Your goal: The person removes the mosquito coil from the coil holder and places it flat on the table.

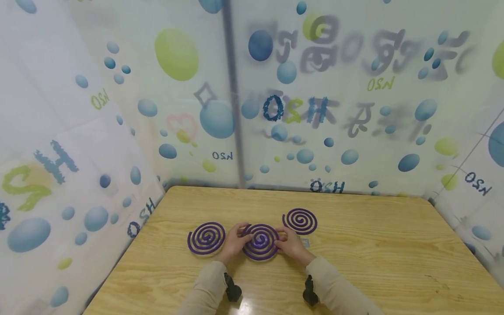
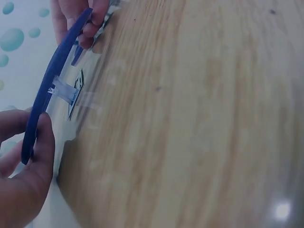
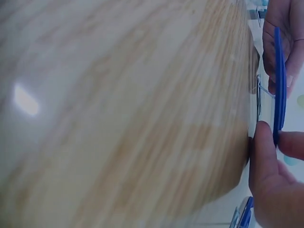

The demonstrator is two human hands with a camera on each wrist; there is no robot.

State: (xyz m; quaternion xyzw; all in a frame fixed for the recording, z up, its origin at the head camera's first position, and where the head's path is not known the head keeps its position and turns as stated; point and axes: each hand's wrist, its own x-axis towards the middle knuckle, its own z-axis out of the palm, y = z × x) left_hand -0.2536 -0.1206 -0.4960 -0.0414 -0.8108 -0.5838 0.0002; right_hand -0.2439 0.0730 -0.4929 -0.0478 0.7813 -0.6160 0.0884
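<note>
On the wooden table [image 1: 393,253], between two other coils [image 1: 207,237], the left hand [image 1: 235,241] and right hand [image 1: 293,246] pinch opposite edges of a purple coil [image 1: 260,239] above a small stand [image 2: 78,89]. Apparently it is being seated; the next move likely calls for gentle, level pressure.

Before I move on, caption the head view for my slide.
Left grip and right grip hold the middle purple spiral; left spiral and right spiral lie on the wooden table.
</note>
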